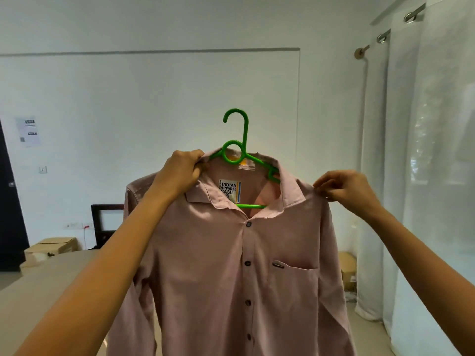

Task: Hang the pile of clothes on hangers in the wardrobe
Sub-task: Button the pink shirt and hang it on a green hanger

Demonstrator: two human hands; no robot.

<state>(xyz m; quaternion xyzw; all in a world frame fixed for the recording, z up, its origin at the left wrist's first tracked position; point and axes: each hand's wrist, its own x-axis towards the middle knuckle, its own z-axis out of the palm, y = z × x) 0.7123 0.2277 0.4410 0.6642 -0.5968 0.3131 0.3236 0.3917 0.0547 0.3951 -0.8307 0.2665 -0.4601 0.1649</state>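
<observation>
Holding up a dusty-pink shirt (231, 278) in mid-air, front toward the camera, draped on a green hanger (246, 132) with the hook standing clear above the neckline. Not yet on any rail, and no wardrobe anywhere in view. Looks mid-adjustment, judging by the grip: settling the shoulders before carrying it off.

Gripping with the left hand (180, 168), fingers curled tight round the collar (290, 191) edge on that side and, seemingly, the hanger arm underneath, so bearing most of the weight. Pinching the shoulder seam with the right hand (344, 188), thumb against fingertips, other fingers loosely bent, holding nothing else.

Inside the open neck: a printed label (228, 190), the hanger's crossbar below it, and one bare green arm running under the collar toward the right hand. Impossible to tell how far either arm reaches into the shoulders.

Possible trouble from here:
- Tugging too hard at the pinched seam, dragging the opposite shoulder off the hanger.
- Releasing the left hand early, tipping the hanger and shedding the shirt.
- Leaving one shoulder half-seated, inviting a slow slide later on the rail.
- Snagging the hanging sleeves on the desk (38, 291) edge below left while turning away.

Further out: cardboard boxes (54, 246) beyond the desk, a white wall, pale curtains (411, 176) at the right.
</observation>
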